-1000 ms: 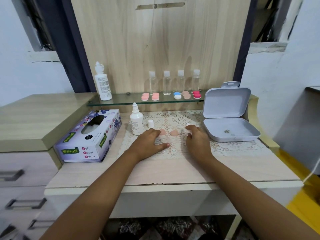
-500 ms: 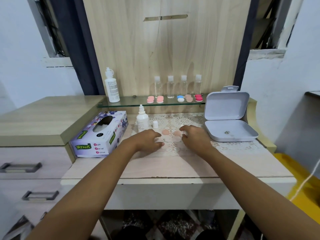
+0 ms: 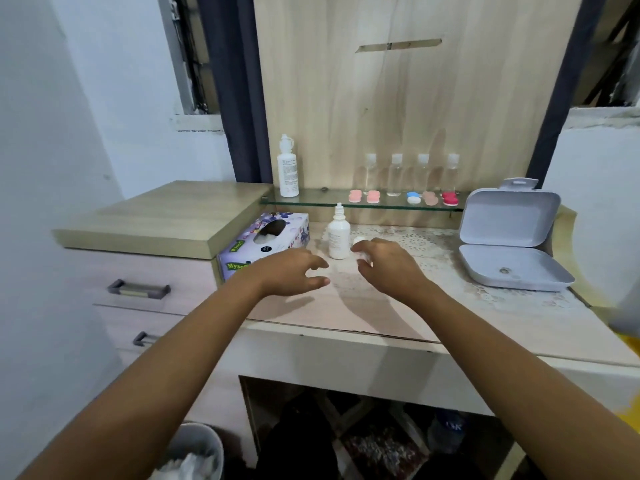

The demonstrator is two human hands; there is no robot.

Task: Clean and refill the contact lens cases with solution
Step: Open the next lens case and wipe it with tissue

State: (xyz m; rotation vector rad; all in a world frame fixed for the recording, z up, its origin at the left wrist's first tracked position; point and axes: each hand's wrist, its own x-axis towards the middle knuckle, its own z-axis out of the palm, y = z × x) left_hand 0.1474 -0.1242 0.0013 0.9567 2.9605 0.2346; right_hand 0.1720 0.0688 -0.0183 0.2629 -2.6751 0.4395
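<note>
Lifting off the mat (image 3: 420, 241), your left hand (image 3: 292, 273) hangs empty and your right hand (image 3: 388, 268) pinches the lens case (image 3: 365, 260), refill bottle (image 3: 338, 238) just past those fingers (image 3: 371, 246).

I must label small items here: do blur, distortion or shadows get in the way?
Head view: evenly lit, no harsh glare; soft shadows fall on the desk; the left hand and right hand are motion-smeared, so whether the right holds anything is unclear; smear worsens at the right edge; the lens cases on the shelf are just coloured blobs.
</note>
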